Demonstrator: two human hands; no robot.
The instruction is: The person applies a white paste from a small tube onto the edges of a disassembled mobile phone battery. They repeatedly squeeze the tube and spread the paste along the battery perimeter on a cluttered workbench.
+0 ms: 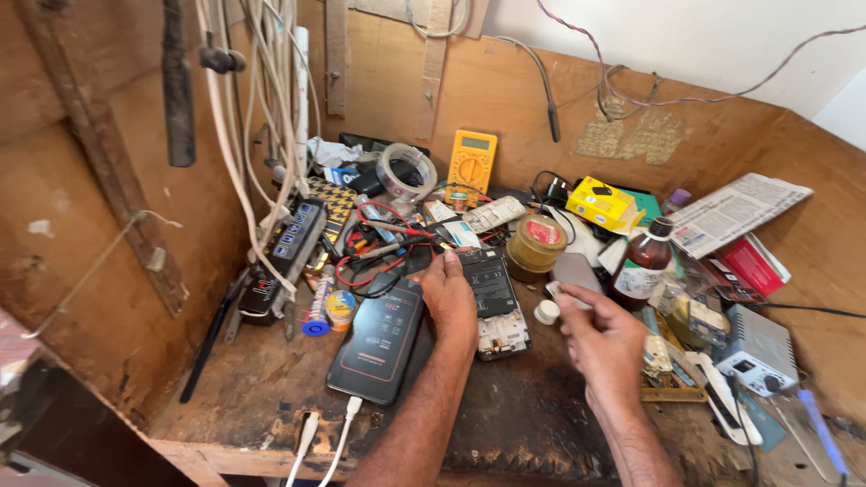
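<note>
On a scarred wooden workbench (505,424), boxed in by plywood walls on the left and far sides, a person works amid a litter of repair gear. Their left hand (451,302) lies palm down, fingers stretched flat, on the left edge of an opened phone (494,302) whose back is off, showing a black battery and bare circuit board. Their right hand (603,347) hovers just right of that phone, fingers curled and pinched on something small and pale; I cannot quite tell what it is. A white cap (546,312) sits on the bench between the two hands.

Left of the opened phone lies a dark device with a lit red-marked screen (379,338), and two white cables (325,442) reach toward its near end. Farther left, a power strip (290,239) leans against the wall under a hanging bundle of white cords (262,108). Toward the far wall stand a yellow multimeter (471,164) and a roll of clear tape (406,171). A brown glass bottle (642,263) stands right of centre, near a round tin (536,243) and a yellow box (603,202). A folded newspaper (735,212) rests against the right wall.
</note>
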